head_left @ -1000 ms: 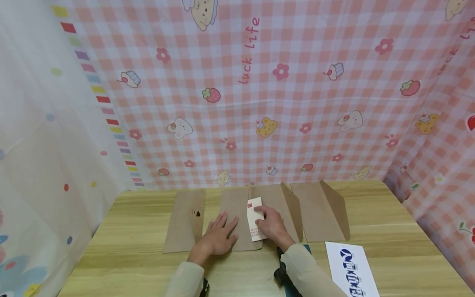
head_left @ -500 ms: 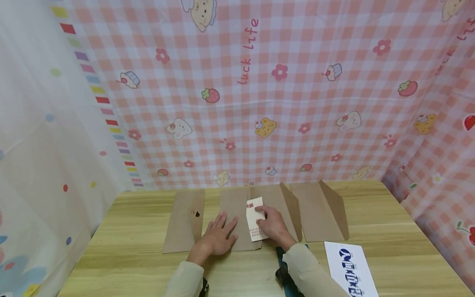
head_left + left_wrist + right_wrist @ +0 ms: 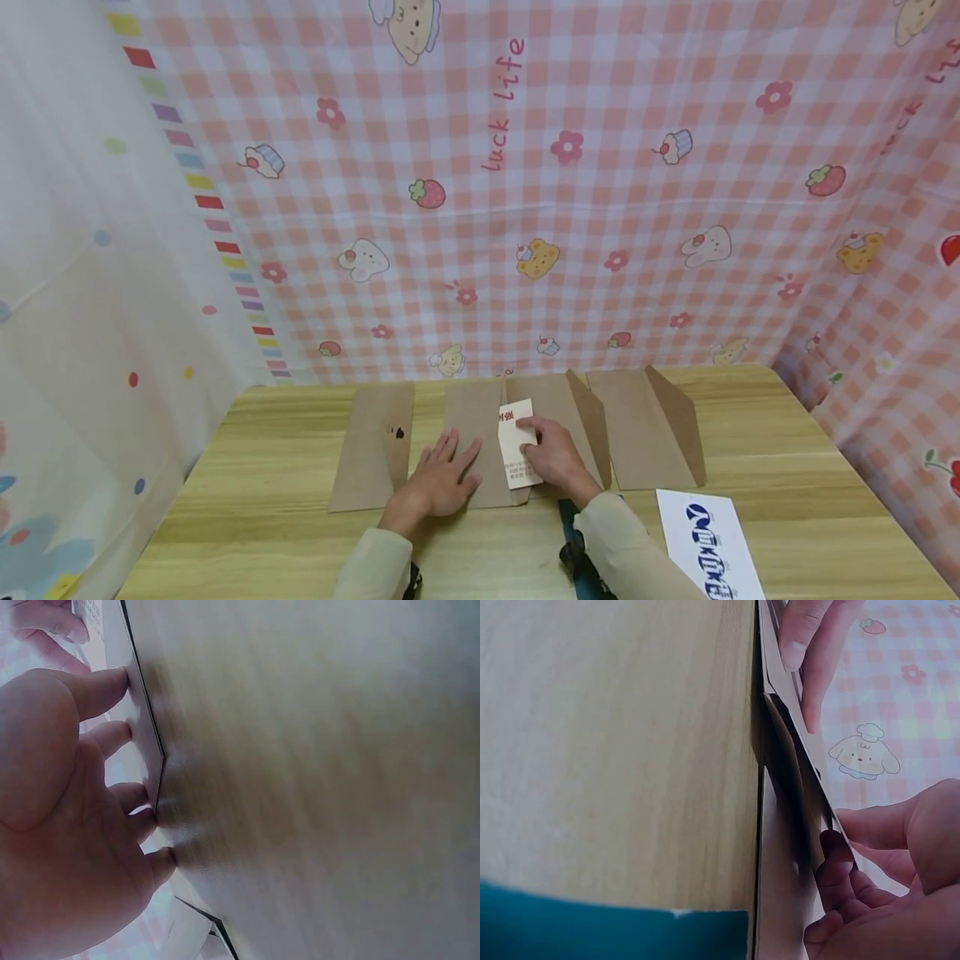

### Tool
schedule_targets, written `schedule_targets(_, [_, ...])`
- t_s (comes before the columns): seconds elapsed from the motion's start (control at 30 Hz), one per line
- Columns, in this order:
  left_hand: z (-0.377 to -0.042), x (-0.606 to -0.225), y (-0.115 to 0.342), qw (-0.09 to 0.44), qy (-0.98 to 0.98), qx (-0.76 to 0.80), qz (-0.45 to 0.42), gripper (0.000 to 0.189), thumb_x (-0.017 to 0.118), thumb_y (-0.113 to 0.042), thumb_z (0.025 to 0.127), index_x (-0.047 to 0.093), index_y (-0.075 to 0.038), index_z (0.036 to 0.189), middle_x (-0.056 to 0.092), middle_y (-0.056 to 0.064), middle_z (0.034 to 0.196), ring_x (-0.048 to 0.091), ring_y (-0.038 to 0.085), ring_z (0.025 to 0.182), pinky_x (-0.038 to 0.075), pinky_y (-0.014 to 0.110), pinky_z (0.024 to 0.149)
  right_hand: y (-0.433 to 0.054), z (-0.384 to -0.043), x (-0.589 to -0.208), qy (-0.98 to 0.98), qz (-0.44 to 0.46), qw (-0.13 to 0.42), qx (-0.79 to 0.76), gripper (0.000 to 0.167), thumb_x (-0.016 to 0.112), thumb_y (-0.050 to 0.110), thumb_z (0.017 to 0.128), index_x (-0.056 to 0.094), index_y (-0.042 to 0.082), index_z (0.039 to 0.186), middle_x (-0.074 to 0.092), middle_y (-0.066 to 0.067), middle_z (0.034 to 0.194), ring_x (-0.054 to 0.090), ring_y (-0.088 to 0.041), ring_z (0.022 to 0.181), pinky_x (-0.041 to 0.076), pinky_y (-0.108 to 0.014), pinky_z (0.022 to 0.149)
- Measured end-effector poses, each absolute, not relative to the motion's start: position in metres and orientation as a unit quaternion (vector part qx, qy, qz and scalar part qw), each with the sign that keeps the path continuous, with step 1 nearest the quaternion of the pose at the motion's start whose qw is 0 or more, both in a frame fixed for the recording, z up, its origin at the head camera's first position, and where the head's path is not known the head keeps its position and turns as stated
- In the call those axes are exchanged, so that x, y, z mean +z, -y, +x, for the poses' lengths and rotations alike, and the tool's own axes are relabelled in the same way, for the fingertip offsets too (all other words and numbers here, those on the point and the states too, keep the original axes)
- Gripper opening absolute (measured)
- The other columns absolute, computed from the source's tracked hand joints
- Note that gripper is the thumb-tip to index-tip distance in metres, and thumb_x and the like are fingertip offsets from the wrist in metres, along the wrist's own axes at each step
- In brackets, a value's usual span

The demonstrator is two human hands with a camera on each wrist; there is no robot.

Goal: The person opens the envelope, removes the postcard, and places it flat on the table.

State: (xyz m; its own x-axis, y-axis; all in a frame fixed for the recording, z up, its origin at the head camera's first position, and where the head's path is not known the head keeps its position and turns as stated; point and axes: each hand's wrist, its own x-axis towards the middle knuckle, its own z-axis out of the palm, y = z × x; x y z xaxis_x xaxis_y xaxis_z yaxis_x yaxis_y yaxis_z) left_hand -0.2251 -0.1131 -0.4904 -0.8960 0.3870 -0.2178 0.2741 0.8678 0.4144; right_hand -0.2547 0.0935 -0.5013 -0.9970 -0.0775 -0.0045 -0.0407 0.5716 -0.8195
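My left hand (image 3: 441,483) rests spread on the second brown paper envelope (image 3: 472,408) from the left, fingertips on its surface. In the left wrist view, the fingers (image 3: 112,739) reach down to the paper. My right hand (image 3: 557,454) pinches a cream card (image 3: 517,458) with red print between thumb and fingers. The card's left part is hidden inside the envelope's right-hand mouth. In the right wrist view, the fingers (image 3: 840,877) curl under the edge and the thumb (image 3: 877,825) lies over it.
One brown envelope (image 3: 360,450) with a dark mark lies at the left. Two more, a middle one (image 3: 551,392) and a right one (image 3: 637,433), have raised flaps. A white sheet (image 3: 708,533) with blue print lies front right, and a teal item (image 3: 615,922) is under my right forearm.
The card has slid slightly to the right out of the envelope, showing more of its red print. My left hand has stayed in place.
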Motion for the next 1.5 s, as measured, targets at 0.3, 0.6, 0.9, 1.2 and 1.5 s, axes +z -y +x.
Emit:
schedule_targets(0.3, [-0.226,-0.493,0.114,0.145,-0.954,0.196,0.176,0.058,0.048,-0.034,0.104,0.033,-0.013,0.156,0.014,0.025,0.163,0.009,0.039,0.152,0.012,0.059,0.120,-0.094,-0.254,-0.499,-0.885,-0.031,0.022,-0.464,0.037,0.064,-0.004,0.087,0.067,0.001,0.123,0.065,-0.021,0.122,0.060,-0.028,0.105,0.049,-0.048,0.095])
schedule_targets(0.6, [-0.226,-0.493,0.114,0.143,-0.954,0.193,0.177,0.058,0.047,-0.035,0.104,0.032,-0.013,0.156,0.014,0.024,0.163,0.009,0.038,0.152,0.011,0.059,0.120,-0.096,-0.251,-0.496,-0.885,-0.029,0.022,-0.465,0.037,0.063,-0.004,0.088,0.067,0.002,0.125,0.062,-0.023,0.129,0.057,-0.033,0.118,0.047,-0.051,0.100])
schedule_targets(0.9, [-0.225,-0.493,0.114,0.143,-0.954,0.197,0.176,0.059,0.047,-0.035,0.104,0.032,-0.013,0.156,0.013,0.024,0.163,0.008,0.038,0.152,0.011,0.059,0.120,-0.101,-0.252,-0.497,-0.887,-0.040,0.015,-0.460,0.037,0.063,-0.005,0.088,0.067,0.001,0.124,0.064,-0.022,0.123,0.058,-0.028,0.103,0.049,-0.048,0.093])
schedule_targets(1.2, [-0.225,-0.494,0.114,0.143,-0.954,0.196,0.174,0.058,0.047,-0.035,0.104,0.032,-0.014,0.156,0.013,0.023,0.163,0.008,0.038,0.152,0.011,0.059,0.120,-0.103,-0.252,-0.496,-0.888,-0.042,0.019,-0.458,0.036,0.062,-0.004,0.088,0.067,0.001,0.124,0.066,-0.019,0.115,0.055,-0.024,0.090,0.049,-0.041,0.083])
schedule_targets(1.5, [-0.225,-0.494,0.114,0.142,-0.955,0.194,0.175,0.058,0.046,-0.035,0.104,0.031,-0.014,0.156,0.013,0.023,0.163,0.008,0.039,0.152,0.011,0.059,0.120,-0.106,-0.252,-0.495,-0.887,-0.034,0.024,-0.460,0.037,0.062,-0.003,0.090,0.066,0.002,0.126,0.066,-0.016,0.111,0.055,-0.022,0.086,0.048,-0.036,0.078])
